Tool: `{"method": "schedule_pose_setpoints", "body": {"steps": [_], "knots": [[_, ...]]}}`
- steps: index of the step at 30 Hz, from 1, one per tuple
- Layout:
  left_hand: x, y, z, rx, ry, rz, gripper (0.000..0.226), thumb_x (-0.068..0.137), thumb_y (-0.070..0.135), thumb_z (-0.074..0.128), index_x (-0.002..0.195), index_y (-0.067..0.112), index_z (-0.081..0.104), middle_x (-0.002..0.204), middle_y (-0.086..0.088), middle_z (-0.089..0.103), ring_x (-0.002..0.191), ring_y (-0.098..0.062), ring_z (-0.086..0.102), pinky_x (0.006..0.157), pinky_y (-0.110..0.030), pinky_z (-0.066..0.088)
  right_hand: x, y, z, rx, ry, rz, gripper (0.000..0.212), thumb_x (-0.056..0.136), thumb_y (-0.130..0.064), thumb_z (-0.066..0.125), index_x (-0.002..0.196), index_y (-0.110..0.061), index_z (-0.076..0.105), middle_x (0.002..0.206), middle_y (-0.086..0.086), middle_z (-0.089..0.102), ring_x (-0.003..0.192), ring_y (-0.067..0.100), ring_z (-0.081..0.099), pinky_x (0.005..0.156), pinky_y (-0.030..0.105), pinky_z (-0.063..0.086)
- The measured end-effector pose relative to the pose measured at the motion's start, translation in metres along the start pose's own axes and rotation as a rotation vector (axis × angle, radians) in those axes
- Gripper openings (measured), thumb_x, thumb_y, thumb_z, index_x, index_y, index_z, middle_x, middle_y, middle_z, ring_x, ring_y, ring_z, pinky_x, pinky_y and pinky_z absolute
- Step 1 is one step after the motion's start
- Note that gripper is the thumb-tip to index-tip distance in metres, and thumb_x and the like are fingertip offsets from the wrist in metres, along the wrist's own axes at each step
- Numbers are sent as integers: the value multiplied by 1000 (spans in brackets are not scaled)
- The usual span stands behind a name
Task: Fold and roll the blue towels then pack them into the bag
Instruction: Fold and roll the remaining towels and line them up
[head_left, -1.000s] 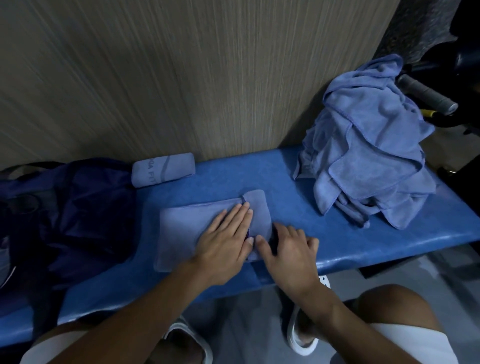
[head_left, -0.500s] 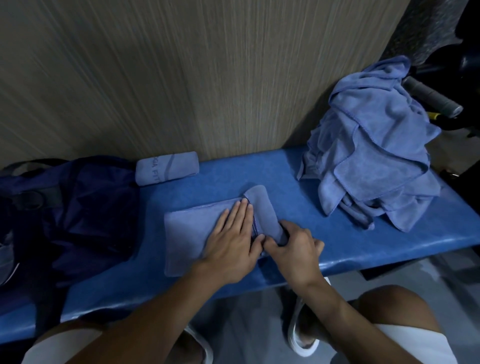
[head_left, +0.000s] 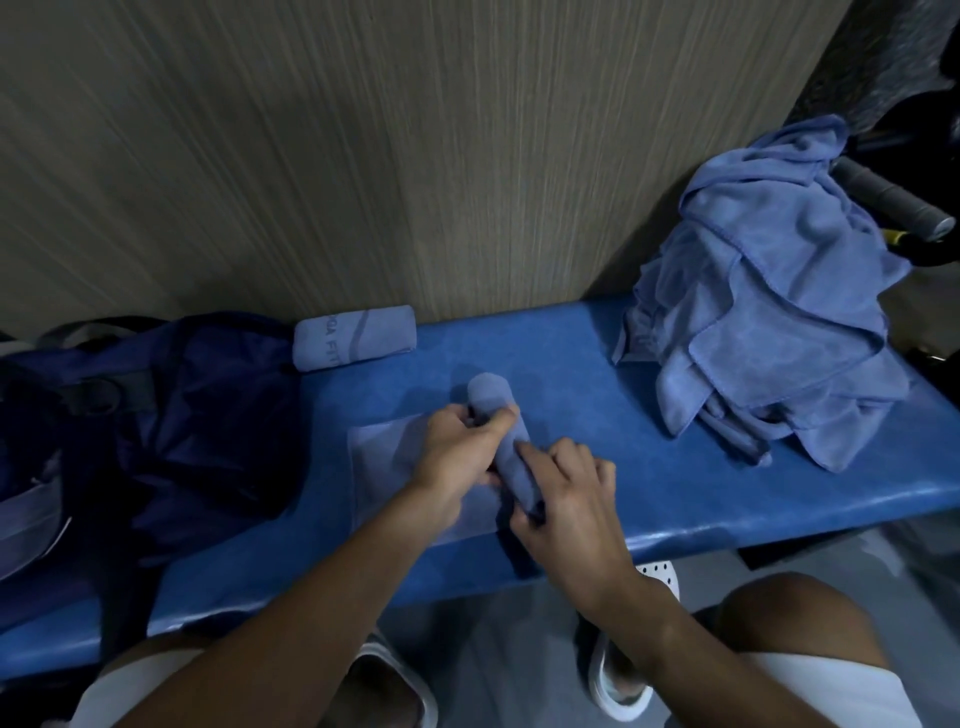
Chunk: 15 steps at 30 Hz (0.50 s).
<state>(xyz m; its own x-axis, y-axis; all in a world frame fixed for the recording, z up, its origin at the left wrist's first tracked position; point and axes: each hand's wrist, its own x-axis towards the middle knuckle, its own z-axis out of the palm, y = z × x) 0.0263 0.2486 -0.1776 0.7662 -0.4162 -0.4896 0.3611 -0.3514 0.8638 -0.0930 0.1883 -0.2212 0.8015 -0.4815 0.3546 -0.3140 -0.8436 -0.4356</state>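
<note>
The left hand (head_left: 460, 452) and right hand (head_left: 569, 499) both curl their fingers round the towel (head_left: 496, 410), half rolled mid-bench (head_left: 597, 374), likely to keep its turns tight; its flat tail lies leftward; a finished roll (head_left: 353, 338) sits beside the bag (head_left: 208, 415), ready for packing; the pile (head_left: 769, 322) lies at the right.

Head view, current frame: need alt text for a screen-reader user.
The left hand and right hand grip a half-rolled blue towel on a blue bench, its unrolled part lying flat to the left. A rolled towel lies by the wall, a dark blue bag sits at the left, and a pile of unfolded towels at the right.
</note>
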Motion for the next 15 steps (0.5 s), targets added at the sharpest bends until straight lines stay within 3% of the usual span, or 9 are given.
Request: {"method": "schedule_pose_setpoints", "body": {"steps": [3,7,9,12,13,15], "knots": [[2,-2,-3,25,116,45,11,87,15,68,86,16,57,88,-12,70,86,-31,70,82,-50,58,-3,-6,1,96,-40,-89,66,64,-24,61,129,-25,52,93,-1,43,86,21,46,74,29,32],[6,-2,-11,38,131,70,16,90,14,67,85,22,54,93,-10,70,89,-27,69,86,-44,57,-7,-7,4,199,-72,-15,69,67,-21,62,133,-19,44,104,3,43,91,26,51,77,39,49],[7,-2,-14,54,119,104,8,91,14,65,94,16,57,96,-11,70,91,-25,69,86,-39,57,-9,-6,4,213,-86,-36,66,69,-12,62,132,-14,44,107,2,40,90,26,52,75,41,51],[12,-9,-16,163,141,193,25,92,13,64,115,9,56,98,-6,68,93,-18,66,77,-22,54,-8,-8,5,152,-93,-118,62,71,-2,59,131,-11,47,104,6,43,83,27,52,67,42,51],[12,-12,-18,236,176,254,32,91,12,64,121,9,54,102,-5,67,96,-18,65,79,-21,53,-7,-10,6,119,-84,-138,62,70,0,58,129,-11,48,102,8,45,80,28,52,65,42,50],[11,-19,-24,439,259,432,46,90,15,65,132,8,48,124,-5,56,113,-18,57,97,-25,47,-6,-12,7,43,-68,-169,64,65,1,60,127,-12,52,99,8,47,79,27,51,63,37,48]]}}
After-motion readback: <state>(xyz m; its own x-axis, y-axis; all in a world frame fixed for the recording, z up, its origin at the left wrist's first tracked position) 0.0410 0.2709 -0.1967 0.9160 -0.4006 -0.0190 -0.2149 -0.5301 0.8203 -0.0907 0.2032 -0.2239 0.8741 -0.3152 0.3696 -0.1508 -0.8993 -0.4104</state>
